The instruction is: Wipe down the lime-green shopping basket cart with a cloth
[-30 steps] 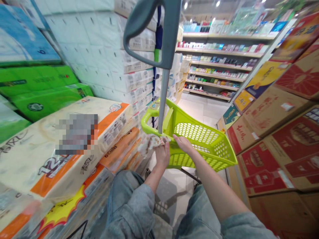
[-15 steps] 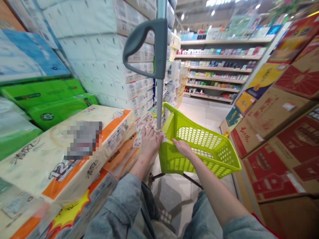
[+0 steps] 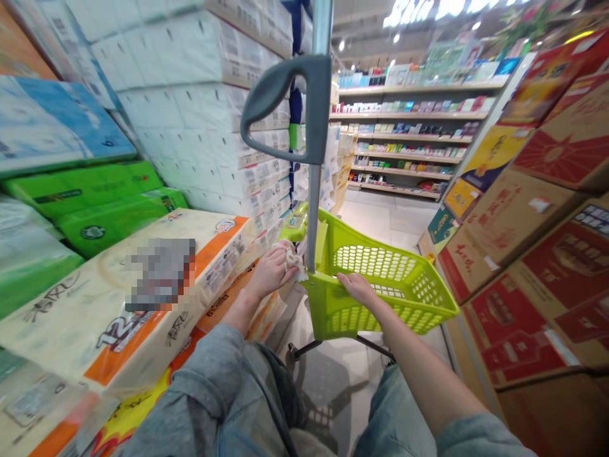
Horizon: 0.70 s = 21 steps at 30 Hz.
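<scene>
A bright green shopping cart basket (image 3: 333, 311) stands before me, with a metal pole (image 3: 314, 222) rising at its near left corner to a grey loop handle (image 3: 318, 114). My left hand (image 3: 269, 273) is closed on a crumpled cloth (image 3: 295, 259) with a pale, flecked pattern, just left of the pole beside the green corner piece (image 3: 294, 223). Gripping the basket's near rim is my right hand (image 3: 356, 288), thumb on top and the other fingers mostly hidden behind the rim.
Large tissue packs (image 3: 209, 235) are stacked along my left, with tall white bundles (image 3: 190, 95) behind. Printed cartons (image 3: 518, 304) line the right side. Stocked shelves (image 3: 404, 114) stand beyond the tiled aisle (image 3: 380, 209). A pixelated patch covers something on the nearest pack.
My left hand has drawn left and away from the pole, and the cloth is more bunched up. The green corner piece shows more fully. My right hand stays on the rim.
</scene>
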Tool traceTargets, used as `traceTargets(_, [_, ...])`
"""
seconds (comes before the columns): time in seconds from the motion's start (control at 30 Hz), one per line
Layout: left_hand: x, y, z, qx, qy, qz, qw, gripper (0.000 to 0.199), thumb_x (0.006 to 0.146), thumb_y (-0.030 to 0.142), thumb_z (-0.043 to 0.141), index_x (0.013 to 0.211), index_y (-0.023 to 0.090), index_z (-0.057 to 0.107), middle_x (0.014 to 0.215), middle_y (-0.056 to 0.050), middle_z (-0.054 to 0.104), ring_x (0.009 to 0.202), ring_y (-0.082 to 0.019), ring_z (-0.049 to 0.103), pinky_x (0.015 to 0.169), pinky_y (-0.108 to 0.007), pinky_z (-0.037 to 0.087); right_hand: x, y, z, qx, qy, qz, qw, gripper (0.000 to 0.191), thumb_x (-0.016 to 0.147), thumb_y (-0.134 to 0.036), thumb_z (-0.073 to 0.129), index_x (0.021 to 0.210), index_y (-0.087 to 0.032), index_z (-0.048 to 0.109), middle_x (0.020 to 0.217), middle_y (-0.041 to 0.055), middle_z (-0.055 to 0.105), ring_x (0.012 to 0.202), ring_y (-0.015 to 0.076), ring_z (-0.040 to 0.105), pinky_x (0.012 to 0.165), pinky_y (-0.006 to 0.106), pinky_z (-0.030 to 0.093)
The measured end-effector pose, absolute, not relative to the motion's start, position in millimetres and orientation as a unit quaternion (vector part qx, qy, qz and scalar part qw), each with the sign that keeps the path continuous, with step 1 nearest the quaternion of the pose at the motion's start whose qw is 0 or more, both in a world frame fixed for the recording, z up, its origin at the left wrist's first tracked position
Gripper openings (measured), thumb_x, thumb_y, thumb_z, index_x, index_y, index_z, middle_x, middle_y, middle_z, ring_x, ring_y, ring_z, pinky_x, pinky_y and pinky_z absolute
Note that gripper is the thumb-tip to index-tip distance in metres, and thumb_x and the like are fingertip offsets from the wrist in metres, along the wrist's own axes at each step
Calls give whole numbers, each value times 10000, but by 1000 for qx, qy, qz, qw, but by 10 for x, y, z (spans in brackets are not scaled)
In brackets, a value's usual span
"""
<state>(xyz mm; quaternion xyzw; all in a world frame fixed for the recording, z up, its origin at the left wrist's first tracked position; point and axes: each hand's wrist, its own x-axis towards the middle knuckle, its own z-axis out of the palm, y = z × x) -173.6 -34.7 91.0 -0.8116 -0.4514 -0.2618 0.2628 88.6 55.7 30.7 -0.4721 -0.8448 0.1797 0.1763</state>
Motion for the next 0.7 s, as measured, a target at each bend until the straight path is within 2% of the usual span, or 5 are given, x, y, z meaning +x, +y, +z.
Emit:
traceTargets(0.07, [-1712,-325,913,-801,-457,-291,255,313,912,334,381,805,164,621,817,-89,629,878,-197,564,870,-381,439,908,566,313,-477,-842,183,172,540,903,-472,271,443,-206,368,466,-17,375,491,116,384,497,260,197])
traceTargets(0.23, [-1454,-245,974,-751,-517,-303,277,439,923,319,353,578,162,574,561,-56,561,634,-160,556,744,-327,445,964,558,366,-488,-850,141,141,541,916,-434,265,478,-194,471,519,9,501,527,124,451,521,255,240])
traceTargets(0.47, [-1149,-270,1082,-739,-598,-208,230,570,938,401,281,577,143,639,542,-83,591,545,-167,550,614,-315,392,1125,479,382,-540,-831,62,122,565,940,-363,216,656,-171,665,702,98,672,706,190,604,629,269,341])
traceTargets(0.6, [-1004,-291,1079,-742,-602,-180,233,580,940,402,265,616,134,665,551,-93,604,563,-180,559,625,-329,389,1108,353,403,-543,-790,132,250,514,940,-376,204,891,-209,688,898,61,703,875,185,618,730,267,392])
traceTargets(0.7, [-883,-294,1045,-746,-588,-194,245,555,941,388,274,626,134,653,561,-89,606,574,-171,556,658,-338,394,960,214,493,-482,-768,196,374,481,936,-377,200,935,-221,655,951,31,691,909,163,603,782,256,401])
